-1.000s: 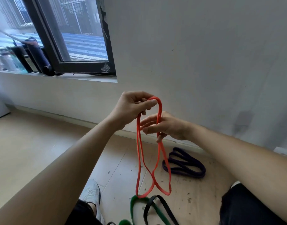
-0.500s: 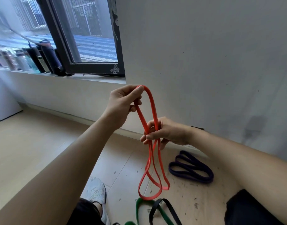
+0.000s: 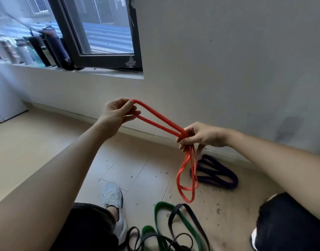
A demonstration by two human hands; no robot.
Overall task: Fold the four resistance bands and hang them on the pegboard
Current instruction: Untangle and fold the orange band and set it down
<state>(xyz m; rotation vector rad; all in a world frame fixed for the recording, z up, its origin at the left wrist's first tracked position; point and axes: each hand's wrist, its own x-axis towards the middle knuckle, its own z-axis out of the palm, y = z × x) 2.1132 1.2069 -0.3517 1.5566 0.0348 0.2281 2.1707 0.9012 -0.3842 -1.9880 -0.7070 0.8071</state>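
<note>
Hands apart: left hand pinches red resistance band loop end, right hand grips doubled strands; rest dangles above floor. Purple band, green band, black band on floor.

The floor is of pale, wood-coloured planks, and many small dark crumbs of dirt are scattered on it, mostly toward the right. A purple band, folded in several loops, lies flat near the foot of the wall. Closer to the person, a green band and a black band lie together, and the black one crosses over the green one. A white sneaker on the person's foot stands on the planks to the left of them. At the far left, a white unit stands on the floor.
</note>
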